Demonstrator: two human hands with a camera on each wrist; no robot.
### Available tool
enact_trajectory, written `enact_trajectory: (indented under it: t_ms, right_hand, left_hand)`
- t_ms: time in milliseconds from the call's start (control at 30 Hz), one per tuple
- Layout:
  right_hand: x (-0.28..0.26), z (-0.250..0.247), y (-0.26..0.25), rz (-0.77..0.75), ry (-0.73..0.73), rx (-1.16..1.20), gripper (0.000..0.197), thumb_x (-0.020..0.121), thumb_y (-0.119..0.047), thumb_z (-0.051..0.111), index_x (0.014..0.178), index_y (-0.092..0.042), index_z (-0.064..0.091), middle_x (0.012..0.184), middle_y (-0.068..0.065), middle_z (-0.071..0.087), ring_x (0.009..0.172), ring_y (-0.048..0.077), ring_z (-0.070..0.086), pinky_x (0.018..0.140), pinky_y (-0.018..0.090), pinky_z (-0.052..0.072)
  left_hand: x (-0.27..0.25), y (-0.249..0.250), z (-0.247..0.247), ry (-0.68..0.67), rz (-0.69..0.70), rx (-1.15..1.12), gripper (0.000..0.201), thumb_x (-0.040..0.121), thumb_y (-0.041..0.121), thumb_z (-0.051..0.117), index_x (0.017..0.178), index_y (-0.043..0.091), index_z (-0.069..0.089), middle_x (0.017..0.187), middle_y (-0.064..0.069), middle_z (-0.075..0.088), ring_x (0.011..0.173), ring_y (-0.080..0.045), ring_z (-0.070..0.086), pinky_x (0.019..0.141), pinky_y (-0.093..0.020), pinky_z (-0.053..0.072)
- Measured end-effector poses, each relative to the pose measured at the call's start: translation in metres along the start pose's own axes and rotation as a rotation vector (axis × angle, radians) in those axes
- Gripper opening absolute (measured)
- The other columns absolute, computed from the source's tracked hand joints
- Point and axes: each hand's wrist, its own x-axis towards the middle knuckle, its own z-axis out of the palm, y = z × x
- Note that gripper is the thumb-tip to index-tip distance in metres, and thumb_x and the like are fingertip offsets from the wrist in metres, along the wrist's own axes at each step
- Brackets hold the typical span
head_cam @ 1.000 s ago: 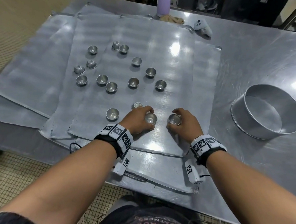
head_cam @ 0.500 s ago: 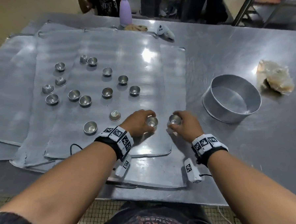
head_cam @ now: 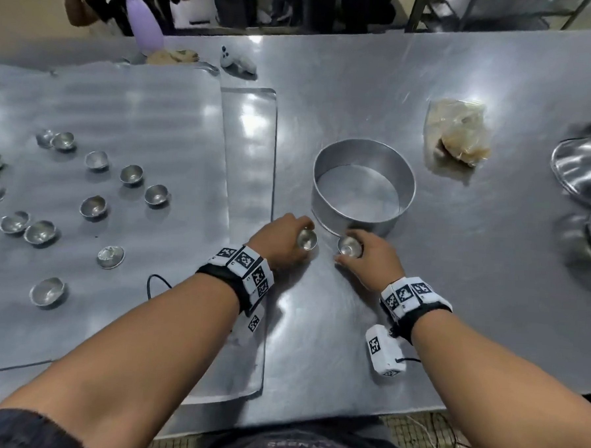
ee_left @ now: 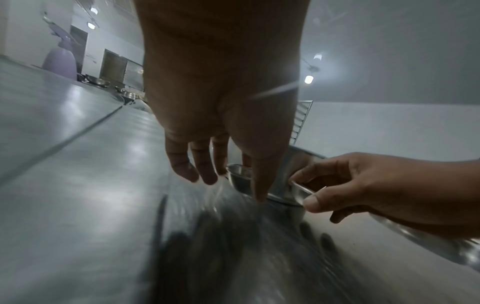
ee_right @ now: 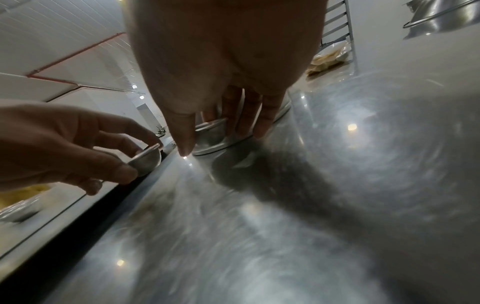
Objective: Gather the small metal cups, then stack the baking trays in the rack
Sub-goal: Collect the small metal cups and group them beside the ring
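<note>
My left hand (head_cam: 304, 233) pinches a small metal cup (head_cam: 308, 241) just above the bare table, right of the trays. Beside it my right hand (head_cam: 353, 242) pinches a second cup (head_cam: 349, 250). Both hover at the near wall of a round metal tin (head_cam: 359, 150). The left wrist view shows my cup (ee_left: 239, 179) between thumb and fingers. The right wrist view shows the other cup (ee_right: 210, 133) held the same way. Several more cups, such as one (head_cam: 93, 208), lie scattered on the top baking tray (head_cam: 139, 113). That tray lies on a stack of flat trays whose lower one (head_cam: 253, 146) juts out right.
A purple bottle (head_cam: 145, 27) and a white controller-like object (head_cam: 236, 61) stand at the table's far edge. A plastic bag of food (head_cam: 459, 136) lies beyond the tin. Metal bowls (head_cam: 584, 170) crowd the right edge. A metal rack frame (head_cam: 469, 7) and people stand behind the table.
Both hands have carried their cups rightward off the trays to the round tin. My view has swung right with them.
</note>
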Motion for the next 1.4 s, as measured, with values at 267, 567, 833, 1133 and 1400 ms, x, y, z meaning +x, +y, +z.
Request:
enact_trajectory:
  t_ms: [267, 567, 833, 1133, 1400]
  right_hand:
    - [0.029, -0.022, 0.037, -0.056, -0.081, 0.011, 0.053, 0.072, -0.039, 0.082, 0.120, -0.027, 0.065, 0.115, -0.001, 0.070, 0.103, 0.022, 0.064, 0.089, 0.037, 0.053]
    - [0.087, -0.049, 0.066, -0.020, -0.038, 0.040, 0.049, 0.067, -0.037, 0.083, 0.112, -0.031, 0.065, 0.105, -0.004, 0.071, 0.095, 0.020, 0.065, 0.080, 0.032, 0.052]
    - [0.134, -0.062, 0.082, -0.038, -0.006, 0.002, 0.057, 0.071, -0.031, 0.085, 0.123, -0.023, 0.062, 0.120, 0.005, 0.061, 0.111, 0.025, 0.057, 0.091, 0.032, 0.044]
    - [0.138, -0.071, 0.098, -0.019, 0.035, 0.088, 0.057, 0.071, -0.029, 0.083, 0.123, -0.020, 0.062, 0.113, 0.002, 0.059, 0.104, 0.022, 0.059, 0.092, 0.034, 0.047]
    - [0.136, -0.077, 0.102, -0.050, 0.044, 0.063, 0.048, 0.077, -0.031, 0.081, 0.120, -0.019, 0.064, 0.111, 0.001, 0.064, 0.100, 0.019, 0.060, 0.088, 0.028, 0.045]
  left_hand:
    - [0.043, 0.037, 0.015, 0.047, -0.061, -0.009, 0.051, 0.088, 0.037, 0.073, 0.135, 0.024, 0.057, 0.136, -0.012, 0.047, 0.119, -0.032, 0.052, 0.094, -0.035, 0.042]
    - [0.100, 0.059, 0.016, 0.076, -0.090, -0.043, 0.045, 0.082, 0.034, 0.078, 0.122, 0.022, 0.063, 0.114, -0.012, 0.061, 0.104, -0.031, 0.059, 0.086, -0.036, 0.048]
    - [0.141, 0.071, 0.023, 0.209, -0.112, -0.170, 0.046, 0.075, 0.030, 0.081, 0.115, 0.015, 0.064, 0.101, -0.005, 0.071, 0.090, -0.024, 0.065, 0.075, -0.038, 0.053]
    - [0.154, 0.082, 0.041, 0.290, -0.101, -0.247, 0.045, 0.069, 0.038, 0.080, 0.110, 0.024, 0.066, 0.098, 0.002, 0.072, 0.092, -0.019, 0.064, 0.077, -0.037, 0.053]
    - [0.146, 0.087, 0.035, 0.317, -0.089, -0.307, 0.038, 0.075, 0.033, 0.086, 0.106, 0.015, 0.073, 0.091, 0.006, 0.069, 0.085, -0.010, 0.060, 0.078, -0.027, 0.049]
